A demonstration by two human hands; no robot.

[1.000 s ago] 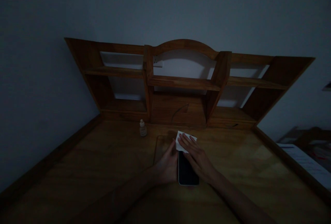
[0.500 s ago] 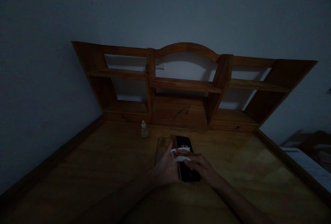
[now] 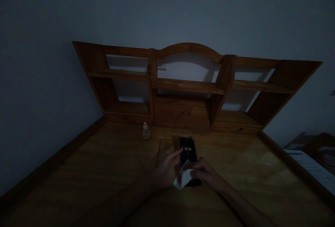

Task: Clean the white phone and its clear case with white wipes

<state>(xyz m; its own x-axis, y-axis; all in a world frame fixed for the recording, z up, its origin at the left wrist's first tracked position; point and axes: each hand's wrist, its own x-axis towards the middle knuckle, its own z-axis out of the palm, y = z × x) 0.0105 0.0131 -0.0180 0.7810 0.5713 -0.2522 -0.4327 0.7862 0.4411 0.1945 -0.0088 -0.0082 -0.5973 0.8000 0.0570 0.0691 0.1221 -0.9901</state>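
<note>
A black phone [image 3: 188,152] lies flat on the wooden desk [image 3: 104,171], its screen lit and showing 12:18. My left hand [image 3: 167,169] rests against the phone's left edge, fingers along its side. My right hand [image 3: 204,173] covers the phone's near end and pinches a white cloth [image 3: 182,179] that hangs over the phone's near left corner. The scene is dim.
A small pale dropper bottle [image 3: 146,131] stands on the desk behind and left of the phone. A wooden shelf unit [image 3: 188,85] runs along the back against the wall. A raised wooden rim borders the desk. Papers [image 3: 311,167] lie off the right side.
My right hand has drawn the white cloth from the phone's far end down to its near end. The screen has lit up. The left hand has stayed beside the phone.
</note>
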